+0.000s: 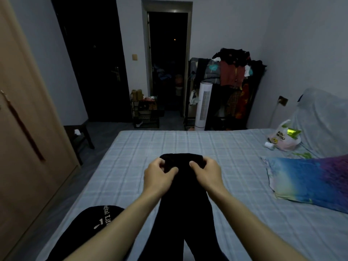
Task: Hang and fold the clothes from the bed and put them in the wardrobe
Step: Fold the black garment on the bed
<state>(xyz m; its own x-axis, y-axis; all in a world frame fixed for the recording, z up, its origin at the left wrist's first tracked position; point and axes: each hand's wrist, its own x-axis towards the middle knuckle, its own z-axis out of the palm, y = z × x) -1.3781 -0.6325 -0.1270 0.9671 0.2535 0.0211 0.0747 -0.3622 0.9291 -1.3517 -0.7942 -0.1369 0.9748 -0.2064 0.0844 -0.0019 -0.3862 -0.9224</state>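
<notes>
— What did the surfaces look like?
— I saw a long black matt cloth garment (185, 200) on a pale blue checked woven bedsheet (216, 147).
— And the tall light-brown wardrobe (28, 129)?
— Smooth wood.

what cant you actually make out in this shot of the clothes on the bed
Head view only:
- Long black garment: too dark to tell its type; lower end cut off by the bottom edge; far end partly covered by the left hand and right hand gripping it.
- Black garment with white lettering: print partly hidden by the left forearm.
- Tan wooden wardrobe: doors shut, inside unseen.
- Dark open doorway: contents too dim.
</notes>
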